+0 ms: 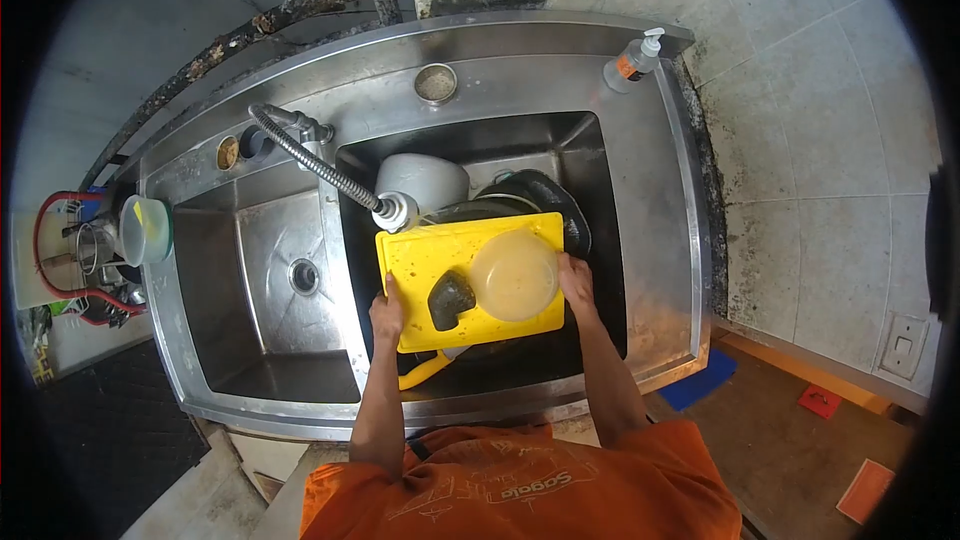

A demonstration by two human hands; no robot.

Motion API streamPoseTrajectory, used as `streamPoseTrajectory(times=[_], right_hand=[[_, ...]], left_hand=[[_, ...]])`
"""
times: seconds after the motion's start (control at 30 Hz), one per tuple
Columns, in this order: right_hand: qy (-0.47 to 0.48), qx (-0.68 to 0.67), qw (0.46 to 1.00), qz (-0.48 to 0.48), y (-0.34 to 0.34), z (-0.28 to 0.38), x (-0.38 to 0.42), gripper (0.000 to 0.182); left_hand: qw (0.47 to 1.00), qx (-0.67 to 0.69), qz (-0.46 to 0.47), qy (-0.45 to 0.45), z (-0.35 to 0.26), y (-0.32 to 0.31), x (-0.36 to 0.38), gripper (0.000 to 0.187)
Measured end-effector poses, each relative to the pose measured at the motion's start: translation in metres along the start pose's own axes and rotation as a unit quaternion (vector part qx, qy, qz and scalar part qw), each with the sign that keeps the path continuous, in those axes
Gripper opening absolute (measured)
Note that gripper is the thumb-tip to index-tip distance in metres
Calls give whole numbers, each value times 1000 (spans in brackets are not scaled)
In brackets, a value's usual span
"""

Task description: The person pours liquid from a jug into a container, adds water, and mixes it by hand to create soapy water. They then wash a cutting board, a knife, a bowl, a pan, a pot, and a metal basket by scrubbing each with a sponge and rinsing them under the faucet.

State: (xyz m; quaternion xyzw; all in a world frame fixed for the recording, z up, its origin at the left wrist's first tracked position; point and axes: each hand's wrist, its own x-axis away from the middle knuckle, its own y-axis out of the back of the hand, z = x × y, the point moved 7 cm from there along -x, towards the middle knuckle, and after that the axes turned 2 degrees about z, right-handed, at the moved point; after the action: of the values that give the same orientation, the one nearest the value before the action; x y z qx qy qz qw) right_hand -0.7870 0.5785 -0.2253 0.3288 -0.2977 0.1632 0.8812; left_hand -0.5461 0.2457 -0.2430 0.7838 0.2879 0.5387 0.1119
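Observation:
A yellow cutting board (420,260) lies level over the right sink basin. My left hand (387,312) grips its left edge, and my right hand (576,282) grips its right edge beside a translucent round bowl (515,275). The bowl and a dark, elbow-shaped object (451,300) rest on the board. Just above the board's upper left corner hangs the white head of the faucet (396,211). Behind the board, in the basin, are a grey-white rounded container (422,181) and dark pans (545,202). A yellow handle (425,370) shows below the board's lower edge.
The left basin (285,260) has a drain. On the back ledge stand a small round tin (436,84) and a clear pump bottle (632,62). A red-edged rack (45,240) with utensils and a pale green-lidded tub (146,230) are at far left.

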Motion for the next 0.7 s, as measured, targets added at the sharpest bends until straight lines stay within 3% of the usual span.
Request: streamPoseTrajectory(times=[0.1, 0.37, 0.57, 0.63, 0.7], right_hand=[[-19, 10, 1000, 8, -10, -6, -7, 57], [-14, 71, 997, 21, -16, -6, -6, 57], [73, 118, 988, -72, 2, 31, 35, 43], [142, -2, 966, -217, 19, 36, 54, 32], [181, -32, 961, -208, 16, 56, 65, 30]], left_hand=[[998, -61, -17, -17, -6, 7, 0, 89], [1000, -13, -8, 8, -3, 3, 1, 92], [999, -29, -19, -20, 4, 1, -4, 91], [999, -31, -27, -23, 12, -1, -11, 90], [980, -153, -59, -109, 15, -5, -25, 89]])
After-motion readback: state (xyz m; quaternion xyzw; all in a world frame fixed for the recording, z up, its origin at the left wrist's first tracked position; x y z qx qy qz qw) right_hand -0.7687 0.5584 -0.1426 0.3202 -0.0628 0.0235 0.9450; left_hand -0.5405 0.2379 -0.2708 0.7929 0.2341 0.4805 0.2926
